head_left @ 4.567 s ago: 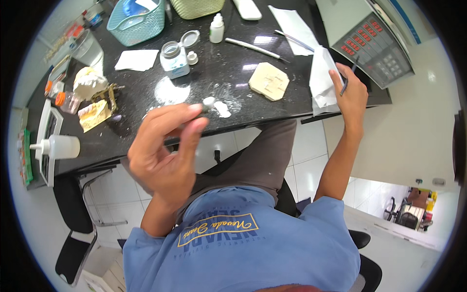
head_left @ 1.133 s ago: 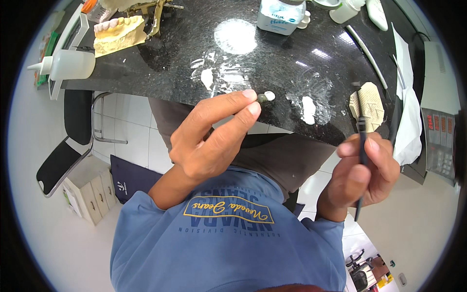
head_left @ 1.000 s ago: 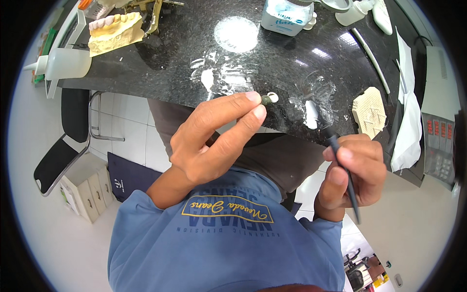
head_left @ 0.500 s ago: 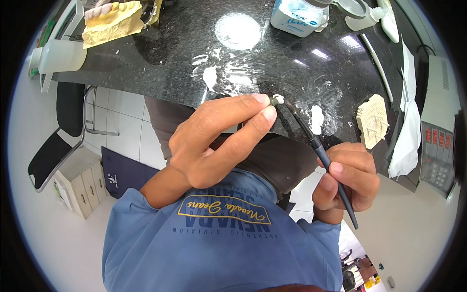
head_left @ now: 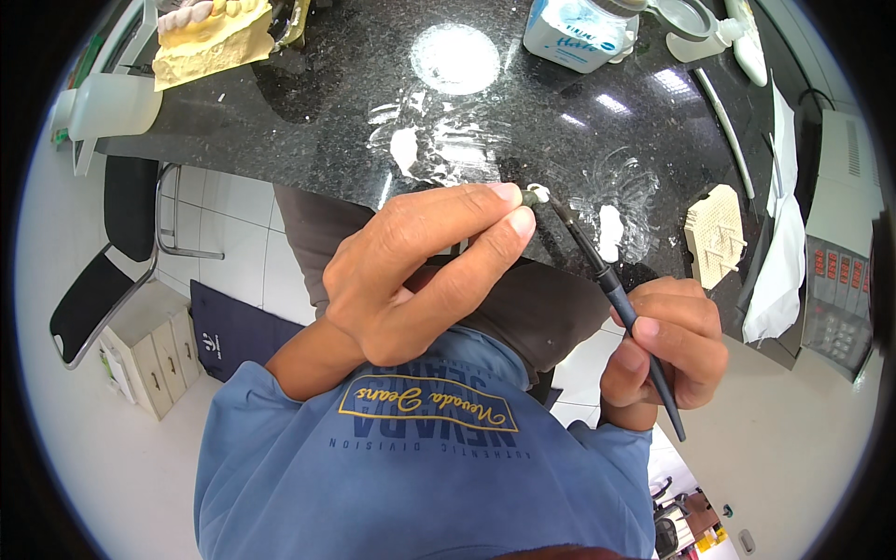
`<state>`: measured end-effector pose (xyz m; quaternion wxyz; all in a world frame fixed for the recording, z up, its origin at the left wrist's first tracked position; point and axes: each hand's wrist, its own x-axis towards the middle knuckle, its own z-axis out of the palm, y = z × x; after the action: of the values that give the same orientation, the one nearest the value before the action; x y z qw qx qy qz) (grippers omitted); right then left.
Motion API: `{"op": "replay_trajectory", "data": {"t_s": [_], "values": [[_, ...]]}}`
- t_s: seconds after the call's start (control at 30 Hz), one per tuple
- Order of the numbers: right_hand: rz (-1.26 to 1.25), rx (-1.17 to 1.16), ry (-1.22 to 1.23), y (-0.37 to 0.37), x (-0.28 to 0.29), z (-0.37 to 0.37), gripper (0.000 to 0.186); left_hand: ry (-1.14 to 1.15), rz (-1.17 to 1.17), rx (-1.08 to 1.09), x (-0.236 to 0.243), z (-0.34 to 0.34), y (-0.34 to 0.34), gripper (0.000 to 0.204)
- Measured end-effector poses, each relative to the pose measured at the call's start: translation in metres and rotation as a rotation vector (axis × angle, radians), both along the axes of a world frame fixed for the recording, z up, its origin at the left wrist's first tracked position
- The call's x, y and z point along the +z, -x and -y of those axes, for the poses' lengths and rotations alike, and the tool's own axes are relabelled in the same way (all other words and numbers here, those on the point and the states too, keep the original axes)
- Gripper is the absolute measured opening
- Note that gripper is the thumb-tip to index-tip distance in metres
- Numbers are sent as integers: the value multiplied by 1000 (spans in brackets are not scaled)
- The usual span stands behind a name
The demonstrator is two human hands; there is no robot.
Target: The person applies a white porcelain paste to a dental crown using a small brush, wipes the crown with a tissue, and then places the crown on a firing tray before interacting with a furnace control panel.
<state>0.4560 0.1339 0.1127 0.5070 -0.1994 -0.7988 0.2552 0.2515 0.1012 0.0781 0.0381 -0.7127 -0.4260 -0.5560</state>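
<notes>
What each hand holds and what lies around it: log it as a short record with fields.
Left hand: pinches a small dark green piece with a white end
Right hand: holds a dark brush-like tool
Tool tip: close to the white end; contact unclear
Surface: black countertop with white paste
Far left: yellow dental model, squeeze bottle
Right side: cream pegged tray
</notes>
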Motion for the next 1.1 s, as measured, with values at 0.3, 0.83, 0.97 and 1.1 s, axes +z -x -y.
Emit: {"op": "replay_trajectory", "data": {"t_s": [0.3,0.83,0.97,1.1], "values": [[8,-7,-3,3,1,0,32,4,-11,6,1,0,1,24],[-155,33,34,-9,-8,4,24,41,4,-13,3,3,3,26],[-206,-9,70,-2,0,7,22,188,241,-51,9,11,1,30],[-69,14,32,-2,1,7,26,294,690,-102,16,14,-4,28]]}}
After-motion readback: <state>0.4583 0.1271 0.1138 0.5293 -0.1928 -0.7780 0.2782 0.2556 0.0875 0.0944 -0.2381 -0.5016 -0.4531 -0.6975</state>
